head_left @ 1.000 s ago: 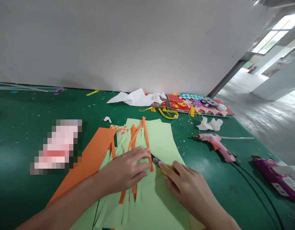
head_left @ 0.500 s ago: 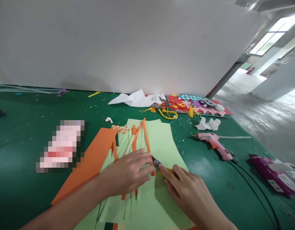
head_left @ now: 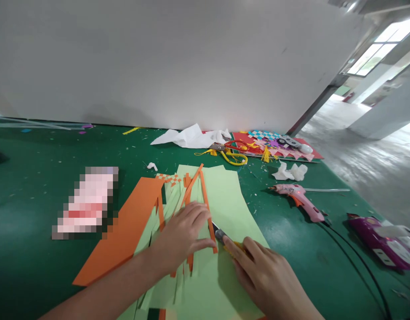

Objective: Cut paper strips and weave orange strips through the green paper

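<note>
My left hand [head_left: 183, 235] lies flat, fingers stretched out, pressing orange paper strips [head_left: 205, 202] onto a light green paper sheet [head_left: 225, 195] that is slit into strips on its left side. My right hand [head_left: 265, 278] is closed round a yellow utility knife [head_left: 225, 238]. The blade tip touches the green sheet right beside an orange strip and my left fingertips. A wide orange sheet [head_left: 126, 233] lies to the left, partly under the green strips. A small orange-and-white woven patch [head_left: 170, 178] sits at the far end.
The green table [head_left: 41, 178] is dotted with paper scraps. A pink glue gun [head_left: 300, 200] with a black cord lies right. Red and yellow scissors [head_left: 231, 151], white tissue [head_left: 191, 135], a red woven craft board [head_left: 278, 146] and a purple device [head_left: 381, 242] are nearby. A blurred pink object [head_left: 88, 200] is left.
My right hand has drawn the knife toward me along the green sheet. My left hand slid a little nearer with it, still pressing the strips.
</note>
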`<action>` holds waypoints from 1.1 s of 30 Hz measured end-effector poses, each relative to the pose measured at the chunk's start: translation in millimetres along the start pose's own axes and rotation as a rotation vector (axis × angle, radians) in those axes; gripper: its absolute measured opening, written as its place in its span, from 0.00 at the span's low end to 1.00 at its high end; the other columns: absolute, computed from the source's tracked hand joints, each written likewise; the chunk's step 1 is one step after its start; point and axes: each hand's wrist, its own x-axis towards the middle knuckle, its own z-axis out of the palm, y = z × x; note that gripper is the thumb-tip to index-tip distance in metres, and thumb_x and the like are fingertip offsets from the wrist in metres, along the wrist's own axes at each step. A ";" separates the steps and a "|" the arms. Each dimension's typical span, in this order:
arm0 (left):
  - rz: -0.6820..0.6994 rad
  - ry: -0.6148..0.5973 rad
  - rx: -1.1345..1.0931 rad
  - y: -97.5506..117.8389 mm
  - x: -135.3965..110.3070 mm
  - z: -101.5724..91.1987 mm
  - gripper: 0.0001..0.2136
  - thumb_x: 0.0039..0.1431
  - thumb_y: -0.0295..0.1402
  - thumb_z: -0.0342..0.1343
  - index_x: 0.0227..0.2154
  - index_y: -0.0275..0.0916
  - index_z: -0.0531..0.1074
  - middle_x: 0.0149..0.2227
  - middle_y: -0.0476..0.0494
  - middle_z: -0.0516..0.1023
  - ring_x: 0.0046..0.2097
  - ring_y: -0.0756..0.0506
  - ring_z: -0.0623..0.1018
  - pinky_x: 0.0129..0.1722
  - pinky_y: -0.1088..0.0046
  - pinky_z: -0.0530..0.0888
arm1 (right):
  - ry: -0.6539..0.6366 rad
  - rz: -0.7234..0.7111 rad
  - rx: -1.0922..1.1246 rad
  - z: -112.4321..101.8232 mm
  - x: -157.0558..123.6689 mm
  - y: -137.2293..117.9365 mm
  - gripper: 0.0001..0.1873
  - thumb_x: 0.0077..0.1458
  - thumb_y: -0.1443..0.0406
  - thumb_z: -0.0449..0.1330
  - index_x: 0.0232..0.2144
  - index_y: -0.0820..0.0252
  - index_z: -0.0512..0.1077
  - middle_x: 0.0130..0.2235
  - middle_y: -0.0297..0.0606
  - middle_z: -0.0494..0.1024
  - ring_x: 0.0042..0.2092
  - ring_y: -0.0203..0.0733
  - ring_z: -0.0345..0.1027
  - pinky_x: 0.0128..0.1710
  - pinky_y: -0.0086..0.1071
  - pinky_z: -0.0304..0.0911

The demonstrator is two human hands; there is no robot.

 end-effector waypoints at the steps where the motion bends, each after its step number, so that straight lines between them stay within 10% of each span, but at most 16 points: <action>1: -0.022 0.002 0.013 -1.1 0.0 0.7 0.25 0.55 0.51 0.51 0.47 0.35 0.66 0.51 0.34 0.72 0.55 0.38 0.70 0.51 0.59 0.71 | 0.003 0.000 0.004 0.2 0.2 0.1 0.21 0.59 0.69 0.48 0.54 0.59 0.65 0.31 0.37 0.69 0.27 0.39 0.69 0.23 0.31 0.64; 33: -0.052 -0.031 0.048 -5.2 -1.5 4.2 0.27 0.55 0.53 0.51 0.48 0.36 0.68 0.55 0.35 0.70 0.60 0.38 0.66 0.57 0.57 0.67 | -0.005 0.028 -0.040 5.2 27.2 12.8 0.23 0.58 0.68 0.53 0.56 0.57 0.63 0.30 0.35 0.68 0.27 0.38 0.67 0.24 0.30 0.60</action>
